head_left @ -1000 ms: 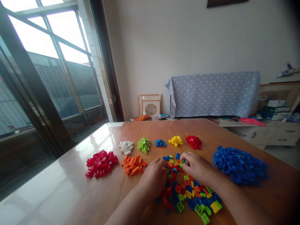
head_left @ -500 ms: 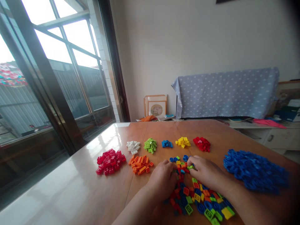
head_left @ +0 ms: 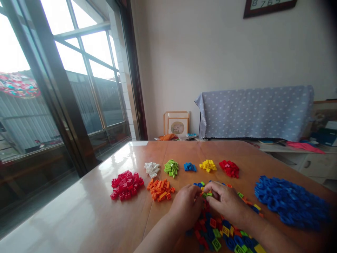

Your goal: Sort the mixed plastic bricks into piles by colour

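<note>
A mixed heap of toy building bricks in red, green, blue, yellow and orange lies on the table in front of me. Above its far part, my left hand is closed, fingers curled down; whatever is in them is hidden behind the hand. Close beside it, my right hand pinches a light green brick between thumb and fingers. The two hands' fingertips nearly meet. Several loose bricks show past the right wrist, and part of the heap is hidden under my hands and forearm.
Sorted piles stand around: crimson bricks, orange bricks, white bricks, light green bricks, blue bricks, yellow bricks and red bricks. A large blue pile lies right on the wooden table.
My right hand has moved left towards my left hand and has closed on the light green brick. My left hand stays nearly in place. The view has tilted up slightly.
</note>
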The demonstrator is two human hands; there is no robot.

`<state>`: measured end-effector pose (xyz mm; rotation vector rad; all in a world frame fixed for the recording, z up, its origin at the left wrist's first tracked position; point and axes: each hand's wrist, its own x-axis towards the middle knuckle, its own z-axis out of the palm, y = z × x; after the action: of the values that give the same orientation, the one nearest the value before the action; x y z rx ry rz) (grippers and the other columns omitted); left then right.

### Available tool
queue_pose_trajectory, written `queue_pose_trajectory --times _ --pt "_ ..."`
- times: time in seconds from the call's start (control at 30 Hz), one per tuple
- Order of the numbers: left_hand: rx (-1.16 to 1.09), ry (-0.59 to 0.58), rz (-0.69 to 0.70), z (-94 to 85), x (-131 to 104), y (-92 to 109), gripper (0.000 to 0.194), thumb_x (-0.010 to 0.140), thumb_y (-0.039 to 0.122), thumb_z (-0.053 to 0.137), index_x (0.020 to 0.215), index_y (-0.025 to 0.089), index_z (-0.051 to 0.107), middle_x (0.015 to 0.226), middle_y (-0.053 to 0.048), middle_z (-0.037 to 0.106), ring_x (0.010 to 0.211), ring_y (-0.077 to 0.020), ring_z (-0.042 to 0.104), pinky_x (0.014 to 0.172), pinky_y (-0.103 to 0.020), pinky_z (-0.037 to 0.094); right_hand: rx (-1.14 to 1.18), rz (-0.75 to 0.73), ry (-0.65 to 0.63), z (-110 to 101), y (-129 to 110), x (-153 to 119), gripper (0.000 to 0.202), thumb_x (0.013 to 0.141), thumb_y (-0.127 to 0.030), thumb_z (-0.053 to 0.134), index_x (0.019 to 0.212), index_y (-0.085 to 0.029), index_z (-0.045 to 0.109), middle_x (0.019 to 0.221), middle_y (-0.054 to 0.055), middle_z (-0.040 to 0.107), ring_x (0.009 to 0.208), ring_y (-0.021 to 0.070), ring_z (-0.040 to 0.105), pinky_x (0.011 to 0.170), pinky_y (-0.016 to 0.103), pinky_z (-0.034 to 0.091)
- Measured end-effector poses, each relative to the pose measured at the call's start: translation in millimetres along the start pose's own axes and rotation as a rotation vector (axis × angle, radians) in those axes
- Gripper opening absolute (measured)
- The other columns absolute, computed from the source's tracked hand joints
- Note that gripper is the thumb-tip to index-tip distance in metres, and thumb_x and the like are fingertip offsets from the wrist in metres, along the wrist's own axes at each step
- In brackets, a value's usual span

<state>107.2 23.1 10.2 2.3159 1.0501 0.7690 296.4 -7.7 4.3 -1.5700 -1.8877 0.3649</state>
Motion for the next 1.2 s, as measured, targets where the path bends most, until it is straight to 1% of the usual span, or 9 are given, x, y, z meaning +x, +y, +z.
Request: queue_pose_trajectory --times 0.17,0.33,0.47,0.6,0.73,0.83,0.93,1.07,1.2 --pt "0.084 -0.028 -0.048 -3.4 0 -4 0.027 0.089 0.021 0.044 0.1 0.02 0.069 0.099 -0.007 0.066 0.092 -0.02 0.06 0.08 -0.027 0.046 0.089 0.106 -0.003 9 20 7 0.017 0.077 -0.026 0.057 0.09 -0.022 0.067 0.06 -0.006 0.04 0.06 0.0132 0.043 0.056 0.024 0.03" --pt "0.106 -0.093 -0.087 -7.0 -1 -2 0.032 0.092 0.025 0.039 0.106 0.02 0.068 0.108 -0.01 0.066 0.098 -0.022 0.061 0.088 -0.029 0.047 0.158 0.149 -0.009 17 31 17 0.019 0.077 -0.032 0.059 0.091 -0.022 0.068 0.059 -0.007 0.042 0.057 0.0126 0.041 0.056 0.024 0.032" --pt "0.147 -0.096 -0.095 -5.6 -2 -3 0.034 0.092 0.027 0.037 0.102 0.017 0.068 0.11 -0.013 0.067 0.101 -0.0247 0.061 0.093 -0.034 0.047 0.188 0.163 -0.013 17 21 32 0.018 0.076 -0.031 0.06 0.089 -0.021 0.067 0.059 -0.006 0.046 0.057 0.0124 0.042 0.055 0.023 0.033" --pt "0.163 -0.068 -0.084 -1.9 -3 -5 0.037 0.092 0.029 0.036 0.103 0.016 0.069 0.113 -0.015 0.067 0.105 -0.0274 0.061 0.1 -0.039 0.044 0.244 0.154 -0.047 21 0 59 0.017 0.072 -0.028 0.062 0.085 -0.019 0.067 0.062 -0.004 0.053 0.059 0.0127 0.047 0.055 0.023 0.036" --pt "0.144 -0.078 -0.119 1.1 -4 -7 0.041 0.09 0.035 0.039 0.106 0.013 0.069 0.118 -0.017 0.066 0.11 -0.0304 0.059 0.103 -0.042 0.043 0.239 0.197 -0.075 39 -11 96 0.015 0.069 -0.026 0.059 0.081 -0.019 0.066 0.062 -0.004 0.056 0.059 0.0125 0.049 0.054 0.022 0.036" --pt "0.122 -0.087 -0.13 3.3 -4 -9 0.044 0.089 0.04 0.042 0.109 0.013 0.069 0.121 -0.018 0.065 0.113 -0.0316 0.058 0.106 -0.044 0.041 0.143 0.185 -0.069 59 -10 124 0.014 0.067 -0.024 0.062 0.078 -0.018 0.067 0.059 -0.004 0.056 0.059 0.0122 0.048 0.054 0.022 0.034" --pt "0.108 -0.085 -0.125 5.1 -4 -9 0.046 0.088 0.042 0.044 0.11 0.012 0.07 0.122 -0.019 0.065 0.116 -0.0331 0.057 0.109 -0.046 0.039 0.117 0.174 -0.062 77 -8 147 0.011 0.065 -0.022 0.063 0.075 -0.018 0.068 0.061 -0.003 0.06 0.062 0.0127 0.051 0.059 0.022 0.036" --pt "0.092 -0.091 -0.126 6.3 -3 -10 0.048 0.086 0.043 0.046 0.112 0.01 0.07 0.122 -0.022 0.064 0.118 -0.0359 0.056 0.111 -0.05 0.037 0.12 0.159 -0.059 94 -11 169 0.012 0.067 -0.022 0.064 0.076 -0.018 0.069 0.065 -0.002 0.065 0.066 0.0136 0.055 0.062 0.022 0.039" --pt "0.086 -0.107 -0.136 8.1 -3 -12 0.049 0.084 0.043 0.049 0.114 0.009 0.07 0.122 -0.022 0.064 0.119 -0.0372 0.056 0.111 -0.05 0.037 0.125 0.156 -0.059 104 -16 181 0.012 0.067 -0.024 0.066 0.077 -0.018 0.069 0.069 -0.001 0.067 0.067 0.0139 0.056 0.063 0.022 0.04"
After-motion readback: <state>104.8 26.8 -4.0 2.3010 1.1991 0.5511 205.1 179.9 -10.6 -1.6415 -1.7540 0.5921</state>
